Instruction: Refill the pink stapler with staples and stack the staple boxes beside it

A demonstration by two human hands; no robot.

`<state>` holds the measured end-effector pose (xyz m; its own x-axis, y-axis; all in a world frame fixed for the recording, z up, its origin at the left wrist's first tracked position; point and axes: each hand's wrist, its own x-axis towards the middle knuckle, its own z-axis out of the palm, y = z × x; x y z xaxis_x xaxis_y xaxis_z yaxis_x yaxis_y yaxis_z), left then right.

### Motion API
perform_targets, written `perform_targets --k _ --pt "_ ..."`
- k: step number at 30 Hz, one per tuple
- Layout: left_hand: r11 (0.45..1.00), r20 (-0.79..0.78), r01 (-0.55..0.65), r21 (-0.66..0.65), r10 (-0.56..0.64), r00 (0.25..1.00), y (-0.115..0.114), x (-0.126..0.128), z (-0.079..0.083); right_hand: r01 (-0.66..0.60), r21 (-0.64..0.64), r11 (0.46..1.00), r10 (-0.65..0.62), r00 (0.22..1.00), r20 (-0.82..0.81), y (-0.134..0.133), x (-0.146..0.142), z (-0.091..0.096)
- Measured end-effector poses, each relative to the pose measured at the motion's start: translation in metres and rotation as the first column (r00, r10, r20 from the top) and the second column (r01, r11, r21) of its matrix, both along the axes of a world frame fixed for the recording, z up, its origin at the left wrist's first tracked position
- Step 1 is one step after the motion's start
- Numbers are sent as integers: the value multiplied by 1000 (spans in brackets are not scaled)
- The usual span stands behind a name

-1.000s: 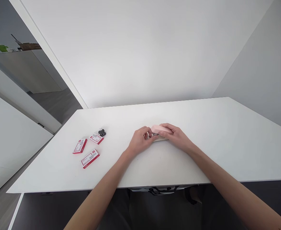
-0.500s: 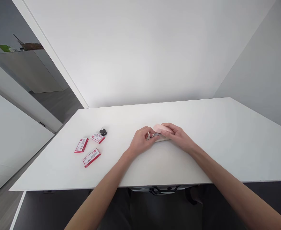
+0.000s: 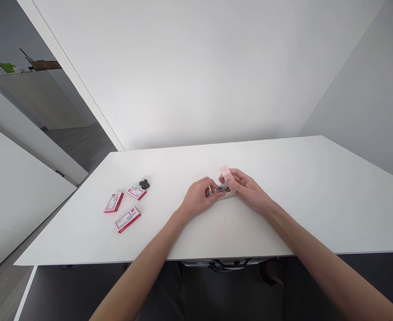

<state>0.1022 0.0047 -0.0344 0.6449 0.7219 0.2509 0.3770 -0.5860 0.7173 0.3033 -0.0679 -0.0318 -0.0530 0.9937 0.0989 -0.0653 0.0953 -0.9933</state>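
Observation:
A stapler with a pink top cover (image 3: 227, 176) and a cream base (image 3: 229, 195) rests on the white table in front of me, its cover tilted up. Metal parts show in the gap between cover and base. My right hand (image 3: 249, 189) grips the raised cover from the right, thumb on its face. At the other end, my left hand (image 3: 199, 196) pinches the stapler near the metal parts and the base. My fingers hide that end, so the exact spot held is unclear.
Left of my hands lie three red-and-white small boxes (image 3: 128, 219) and a black staple remover (image 3: 144, 183). The white table (image 3: 189, 240) backs onto a pale wall. A dark drawer handle (image 3: 229, 265) sits below its front edge.
My right hand has swung the pink cover further up, from lying low to steeply tilted, exposing more of the metal parts. My left hand has stayed nearly in place.

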Motion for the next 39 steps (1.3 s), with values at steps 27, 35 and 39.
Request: perform_targets --k 27,35,39 --pt "992 -37 94 87 -91 995 0 -1 -2 -57 -18 998 56 997 -60 -3 2 4" --pt "992 -47 94 86 -90 995 -2 -1 -1 -40 -19 999 39 998 -47 -3 2 2" --pt "992 -27 64 110 -61 998 -2 -2 -1 12 -32 999 -15 996 -82 -2 2 1"
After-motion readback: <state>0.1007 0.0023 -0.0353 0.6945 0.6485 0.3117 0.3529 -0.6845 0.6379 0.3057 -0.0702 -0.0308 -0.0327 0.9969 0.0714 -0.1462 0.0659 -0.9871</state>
